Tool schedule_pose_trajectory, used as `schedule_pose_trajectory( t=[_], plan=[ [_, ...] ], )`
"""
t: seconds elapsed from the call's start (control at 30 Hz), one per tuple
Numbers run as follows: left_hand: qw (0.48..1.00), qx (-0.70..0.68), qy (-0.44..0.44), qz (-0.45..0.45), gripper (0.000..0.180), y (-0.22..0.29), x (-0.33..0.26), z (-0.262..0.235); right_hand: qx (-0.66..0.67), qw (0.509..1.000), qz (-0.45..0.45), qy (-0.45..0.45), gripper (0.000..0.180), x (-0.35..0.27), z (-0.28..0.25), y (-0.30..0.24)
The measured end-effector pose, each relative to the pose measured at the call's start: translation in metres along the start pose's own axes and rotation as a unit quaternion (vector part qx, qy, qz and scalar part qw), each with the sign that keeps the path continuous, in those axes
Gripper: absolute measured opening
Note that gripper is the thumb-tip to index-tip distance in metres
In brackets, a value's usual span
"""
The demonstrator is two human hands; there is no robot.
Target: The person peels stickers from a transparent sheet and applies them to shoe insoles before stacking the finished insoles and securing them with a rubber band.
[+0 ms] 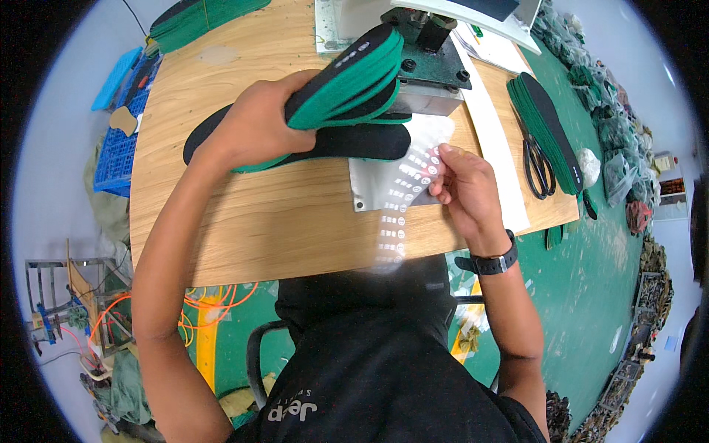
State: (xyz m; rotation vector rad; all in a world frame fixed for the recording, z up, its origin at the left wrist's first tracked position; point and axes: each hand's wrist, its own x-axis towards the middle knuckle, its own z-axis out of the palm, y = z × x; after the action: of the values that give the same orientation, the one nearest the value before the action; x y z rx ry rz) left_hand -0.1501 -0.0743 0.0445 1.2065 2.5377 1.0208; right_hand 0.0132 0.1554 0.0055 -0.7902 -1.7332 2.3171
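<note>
One pair of black-handled scissors (539,168). One clear strip of small labels (402,199). One blue plastic crate (118,151). Three stacks of green-edged black insoles: (354,77), (548,129), (203,18).

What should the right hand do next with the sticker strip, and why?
Probably peel one sticker off the strip. The right hand pinches the strip's top end, while the left hand holds a stack of insoles above the table, one insole lying flat below it.

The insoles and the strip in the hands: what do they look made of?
Insoles: probably foam, a matte green layer under black fabric, flexing in the left hand. Strip in the right hand: thin glossy clear film with small printed stickers, likely plastic.
</note>
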Motion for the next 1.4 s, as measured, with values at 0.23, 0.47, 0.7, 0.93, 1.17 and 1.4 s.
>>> schedule_pose_trajectory(
  t=[0.23, 0.47, 0.7, 0.93, 1.17, 1.4],
  plan=[
    [0.982, -0.107, 0.150, -0.048, 0.036, -0.019, -0.010, -0.010, -0.242, 0.960, 0.065, -0.128, 0.028, 0.016, 0.019, -0.017],
    [0.973, -0.121, 0.191, -0.055, 0.029, -0.019, -0.008, -0.005, -0.279, 0.947, 0.053, -0.150, 0.029, 0.024, 0.016, -0.016],
    [0.973, -0.135, 0.180, -0.058, 0.030, -0.018, -0.008, -0.002, -0.320, 0.934, 0.073, -0.140, 0.034, 0.027, 0.024, -0.016],
    [0.974, -0.144, 0.155, -0.074, 0.031, -0.012, -0.008, -0.003, -0.326, 0.934, 0.079, -0.126, 0.036, 0.026, 0.026, -0.018],
    [0.976, -0.147, 0.144, -0.064, 0.034, -0.007, -0.011, -0.003, -0.304, 0.934, 0.075, -0.174, 0.033, 0.022, 0.020, -0.021],
    [0.977, -0.139, 0.144, -0.067, 0.033, -0.008, -0.011, -0.002, -0.251, 0.953, 0.082, -0.149, 0.030, 0.028, 0.019, -0.017]
  ],
)
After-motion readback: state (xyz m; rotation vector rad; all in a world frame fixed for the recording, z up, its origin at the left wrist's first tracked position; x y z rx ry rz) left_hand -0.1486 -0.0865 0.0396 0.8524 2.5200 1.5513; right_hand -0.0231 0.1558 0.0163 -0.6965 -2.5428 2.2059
